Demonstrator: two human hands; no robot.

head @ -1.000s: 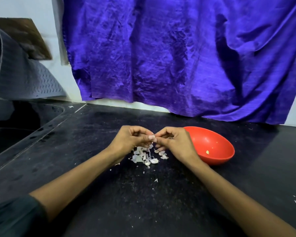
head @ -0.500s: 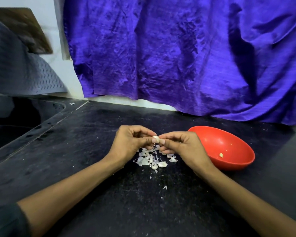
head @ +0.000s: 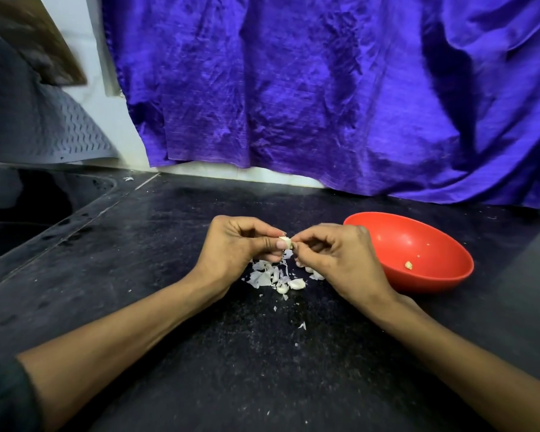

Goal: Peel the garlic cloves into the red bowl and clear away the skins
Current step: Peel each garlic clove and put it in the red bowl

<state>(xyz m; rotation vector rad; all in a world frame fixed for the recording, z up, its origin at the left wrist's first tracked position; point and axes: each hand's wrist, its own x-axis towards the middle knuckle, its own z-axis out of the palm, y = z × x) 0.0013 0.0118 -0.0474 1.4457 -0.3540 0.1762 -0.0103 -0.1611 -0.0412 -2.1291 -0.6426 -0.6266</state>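
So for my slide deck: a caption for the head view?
Both hands peel a garlic clove beside the red bowl.

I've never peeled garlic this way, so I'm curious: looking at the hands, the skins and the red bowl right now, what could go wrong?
The clove is pinched between the left hand and right hand over the countertop, not over the red bowl, so a slip would likely drop it among the skins. Pale cloves lie in that pile and could be swept away with it. The right wrist sits close to the bowl's rim and might nudge it.
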